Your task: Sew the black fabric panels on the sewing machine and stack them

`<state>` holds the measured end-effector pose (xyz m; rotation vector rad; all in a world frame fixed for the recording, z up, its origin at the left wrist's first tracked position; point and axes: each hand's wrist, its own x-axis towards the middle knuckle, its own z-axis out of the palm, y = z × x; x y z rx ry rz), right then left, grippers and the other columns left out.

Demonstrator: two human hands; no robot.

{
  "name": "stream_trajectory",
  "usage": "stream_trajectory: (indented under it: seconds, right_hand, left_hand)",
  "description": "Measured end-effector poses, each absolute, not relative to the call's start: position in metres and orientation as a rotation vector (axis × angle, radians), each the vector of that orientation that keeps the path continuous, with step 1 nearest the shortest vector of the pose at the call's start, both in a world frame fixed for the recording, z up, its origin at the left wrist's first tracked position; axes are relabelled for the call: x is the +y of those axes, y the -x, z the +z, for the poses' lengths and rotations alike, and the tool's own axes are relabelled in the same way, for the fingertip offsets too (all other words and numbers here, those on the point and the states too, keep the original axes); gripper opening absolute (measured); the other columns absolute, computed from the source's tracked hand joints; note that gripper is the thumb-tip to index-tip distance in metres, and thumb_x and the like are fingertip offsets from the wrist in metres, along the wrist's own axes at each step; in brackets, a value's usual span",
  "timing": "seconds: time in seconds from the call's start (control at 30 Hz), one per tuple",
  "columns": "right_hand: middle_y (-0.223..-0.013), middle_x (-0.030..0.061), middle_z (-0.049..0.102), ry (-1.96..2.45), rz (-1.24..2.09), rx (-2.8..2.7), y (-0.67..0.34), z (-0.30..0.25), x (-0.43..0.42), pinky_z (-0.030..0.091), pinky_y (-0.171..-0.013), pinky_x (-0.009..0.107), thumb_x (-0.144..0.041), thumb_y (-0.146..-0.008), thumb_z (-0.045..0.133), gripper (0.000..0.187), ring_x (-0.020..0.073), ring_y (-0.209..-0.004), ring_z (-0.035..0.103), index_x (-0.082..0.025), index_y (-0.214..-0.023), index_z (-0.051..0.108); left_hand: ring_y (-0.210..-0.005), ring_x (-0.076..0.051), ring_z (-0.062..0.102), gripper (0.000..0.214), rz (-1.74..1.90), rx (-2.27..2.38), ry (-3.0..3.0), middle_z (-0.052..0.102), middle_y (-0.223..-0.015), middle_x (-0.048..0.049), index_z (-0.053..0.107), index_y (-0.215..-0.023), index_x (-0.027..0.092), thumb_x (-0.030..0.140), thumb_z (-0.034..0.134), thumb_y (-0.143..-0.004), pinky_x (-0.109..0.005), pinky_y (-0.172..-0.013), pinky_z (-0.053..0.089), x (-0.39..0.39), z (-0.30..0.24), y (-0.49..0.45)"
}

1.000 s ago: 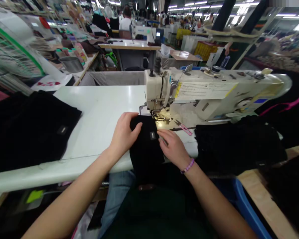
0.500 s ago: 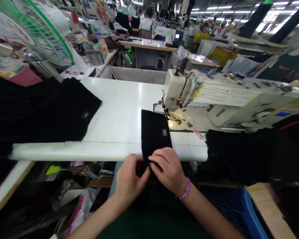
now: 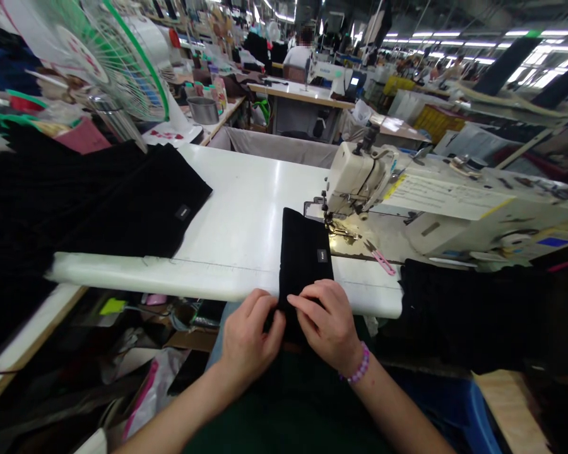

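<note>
A black fabric piece [image 3: 303,252] with a small woven label [image 3: 322,256] lies over the table's padded front edge, its far right corner close to the sewing machine's presser foot [image 3: 336,228]. My left hand [image 3: 253,331] pinches its near left edge, fingers curled. On the near right part, my right hand [image 3: 329,321] has thumb and fingers closed on the cloth; a beaded bracelet circles that wrist. The near end of the cloth drops below the table edge and blends into the dark clothing behind it. Pink-handled thread snips [image 3: 381,258] rest right of the needle area.
More black garments [image 3: 137,195], one with a similar label, pile up at the left. Further black cloth [image 3: 468,309] hangs over the right front edge. A green-rimmed fan [image 3: 118,69] and a metal pot [image 3: 203,110] stand beyond. A blue basket [image 3: 478,416] sits low at right.
The camera view has turned slightly left, so the scene sits further right. My right fingers have shifted a little away from my left hand along the cloth's near end.
</note>
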<state>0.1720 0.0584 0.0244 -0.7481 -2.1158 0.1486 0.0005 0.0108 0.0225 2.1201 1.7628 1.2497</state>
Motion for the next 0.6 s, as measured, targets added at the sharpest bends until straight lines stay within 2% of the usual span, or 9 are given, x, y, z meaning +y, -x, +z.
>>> stream_trajectory:
  seconds: [0.4,0.5,0.6]
  right_hand:
    - [-0.092,0.0061,0.063,0.666,0.123,-2.186,-0.169,0.027,0.059,0.048,-0.096,0.046,-0.007,-0.095,0.054,0.031,0.0198,-0.09,0.056,-0.018,-0.12,0.068]
    - [-0.09,0.0057,0.063,0.658,0.083,-2.188,-0.166,0.028,0.059,0.049,-0.096,0.044,-0.008,-0.095,0.054,0.029,0.0194,-0.089,0.057,-0.017,-0.118,0.068]
    - [-0.087,0.0041,0.064,0.673,0.011,-2.2,-0.166,0.029,0.06,0.049,-0.095,0.041,-0.008,-0.094,0.053,0.027,0.0184,-0.086,0.057,-0.018,-0.114,0.068]
  left_hand:
    - [-0.075,-0.015,0.063,0.015,1.435,1.571,-1.777,0.067,-0.08,-0.0033,0.065,-0.082,0.019,0.016,0.053,-0.09,-0.025,-0.071,0.05,0.008,0.033,-0.002]
    - [-0.071,-0.016,0.062,0.018,1.414,1.535,-1.507,0.067,-0.075,-0.0031,0.067,-0.075,0.018,0.026,0.057,-0.088,-0.026,-0.068,0.049,0.009,0.035,-0.002]
    - [-0.057,-0.012,0.048,0.03,1.313,1.461,-1.096,0.057,-0.061,0.0002,0.068,-0.069,0.016,0.042,0.066,-0.084,-0.022,-0.052,0.039,0.01,0.03,-0.001]
